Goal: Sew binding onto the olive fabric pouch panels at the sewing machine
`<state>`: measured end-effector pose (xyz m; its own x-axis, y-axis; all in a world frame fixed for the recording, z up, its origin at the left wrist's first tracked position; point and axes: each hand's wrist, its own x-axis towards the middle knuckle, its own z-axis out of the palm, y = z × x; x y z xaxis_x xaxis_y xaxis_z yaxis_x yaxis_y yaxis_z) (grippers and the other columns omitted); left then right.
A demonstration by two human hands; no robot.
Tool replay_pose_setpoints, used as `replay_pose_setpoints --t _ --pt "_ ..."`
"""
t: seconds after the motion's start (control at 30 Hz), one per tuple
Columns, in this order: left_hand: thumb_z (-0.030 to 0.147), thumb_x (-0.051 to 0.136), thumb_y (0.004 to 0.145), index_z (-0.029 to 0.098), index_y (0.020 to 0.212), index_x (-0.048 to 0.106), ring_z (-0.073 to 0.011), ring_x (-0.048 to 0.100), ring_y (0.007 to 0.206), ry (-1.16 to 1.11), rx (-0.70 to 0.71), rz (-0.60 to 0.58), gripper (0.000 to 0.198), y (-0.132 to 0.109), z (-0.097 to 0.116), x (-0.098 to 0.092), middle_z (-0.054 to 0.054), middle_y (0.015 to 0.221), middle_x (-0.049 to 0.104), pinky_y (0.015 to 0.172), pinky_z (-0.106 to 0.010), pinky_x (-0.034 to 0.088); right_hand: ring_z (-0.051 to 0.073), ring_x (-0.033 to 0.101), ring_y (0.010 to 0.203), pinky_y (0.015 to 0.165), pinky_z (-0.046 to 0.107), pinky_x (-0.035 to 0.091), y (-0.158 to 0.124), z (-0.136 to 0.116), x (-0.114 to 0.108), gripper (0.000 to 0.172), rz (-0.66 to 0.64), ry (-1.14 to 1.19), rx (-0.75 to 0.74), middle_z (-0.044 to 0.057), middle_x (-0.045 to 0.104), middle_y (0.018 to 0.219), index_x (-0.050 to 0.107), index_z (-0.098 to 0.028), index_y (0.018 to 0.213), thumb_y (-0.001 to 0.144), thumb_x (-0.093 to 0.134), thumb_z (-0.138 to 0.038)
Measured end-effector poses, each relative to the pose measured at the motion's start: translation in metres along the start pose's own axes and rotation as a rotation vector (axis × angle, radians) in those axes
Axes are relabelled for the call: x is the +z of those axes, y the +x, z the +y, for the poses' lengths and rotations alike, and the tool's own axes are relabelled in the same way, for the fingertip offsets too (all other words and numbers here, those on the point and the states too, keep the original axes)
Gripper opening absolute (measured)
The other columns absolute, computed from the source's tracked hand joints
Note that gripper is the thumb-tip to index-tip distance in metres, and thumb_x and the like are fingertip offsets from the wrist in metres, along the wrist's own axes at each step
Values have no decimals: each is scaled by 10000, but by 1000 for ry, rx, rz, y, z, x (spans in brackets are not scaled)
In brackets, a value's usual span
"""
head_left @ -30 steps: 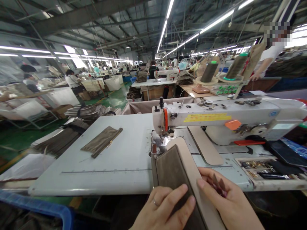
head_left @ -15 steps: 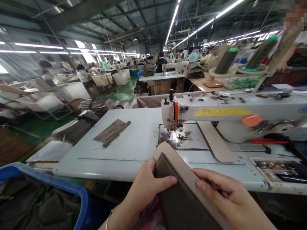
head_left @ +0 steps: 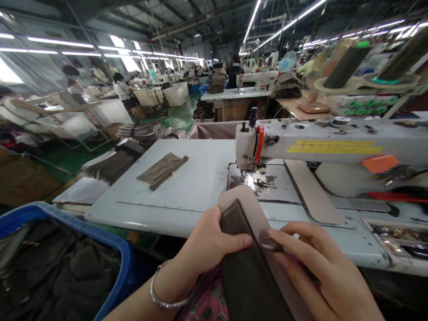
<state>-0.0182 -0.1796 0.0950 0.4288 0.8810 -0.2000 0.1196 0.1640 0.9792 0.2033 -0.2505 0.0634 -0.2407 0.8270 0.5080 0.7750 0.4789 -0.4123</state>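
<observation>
My left hand [head_left: 206, 243] grips the left edge of a dark brown fabric piece [head_left: 249, 272], thumb on top, fingers underneath. The dark piece lies on a beige template [head_left: 245, 203] with a rounded far end. My right hand [head_left: 316, 267] rests on the template's right side, fingers curled and pressing down; whether something small is pinched in them is hidden. Both are near the table's front edge, below the needle area [head_left: 256, 178] of the white sewing machine [head_left: 321, 149].
A folded brown piece [head_left: 162, 170] lies on the white table [head_left: 187, 191]. A blue bin [head_left: 63, 263] of dark fabric stands at lower left. A parts tray [head_left: 397, 234] sits at right, thread cones [head_left: 341, 67] behind. Other workers and tables fill the background.
The dark piece and template have been drawn back from under the needle toward me. My left hand shifted to the piece's left edge, and the view swung left, showing the blue bin.
</observation>
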Motion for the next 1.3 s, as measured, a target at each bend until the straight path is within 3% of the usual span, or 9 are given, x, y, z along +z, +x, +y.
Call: replay_pose_setpoints --t 0.17,0.6,0.83,0.93,1.13,1.3 --pt "227 773 715 136 1127 615 -223 668 872 -23 -27 -22 451 0 -3 1 -67 1017 717 791 -335 532 184 598 903 736 320 522 0 5 1 460 -30 -165 -100 92 555 1173 531 -327 1346 907 501 -195" --pt "312 795 704 145 1078 638 -253 658 917 123 -5 27 438 2 -10 -1 -78 1029 709 775 -332 530 222 559 995 771 367 507 1 9 -1 462 -53 -238 -191 101 566 1140 530 -289 1353 905 500 -180" --pt "268 766 725 132 1077 634 -236 667 862 45 -24 -12 400 2 -9 1 -77 1006 713 751 -324 536 229 582 984 813 401 495 4 8 -3 439 -51 -262 -220 93 602 1112 561 -284 1322 901 500 -173" --pt "243 759 724 132 1081 636 -236 662 878 48 -13 -8 394 2 -9 2 -76 1015 710 767 -327 534 210 594 929 789 387 496 7 8 -2 432 -73 -217 -215 78 615 1067 562 -280 1314 903 500 -159" --pt "243 788 700 116 1095 624 -233 647 878 -44 -18 -20 446 2 -11 5 -83 1004 708 766 -324 534 152 588 847 684 272 509 13 5 -3 315 -86 88 -119 46 578 946 613 -275 1200 912 538 -171" --pt "238 794 702 114 1094 618 -202 644 831 -111 -10 -48 447 3 -9 7 -76 983 706 754 -302 525 146 586 865 701 268 519 14 6 -4 353 -73 118 -92 42 562 956 595 -291 1229 905 546 -160"
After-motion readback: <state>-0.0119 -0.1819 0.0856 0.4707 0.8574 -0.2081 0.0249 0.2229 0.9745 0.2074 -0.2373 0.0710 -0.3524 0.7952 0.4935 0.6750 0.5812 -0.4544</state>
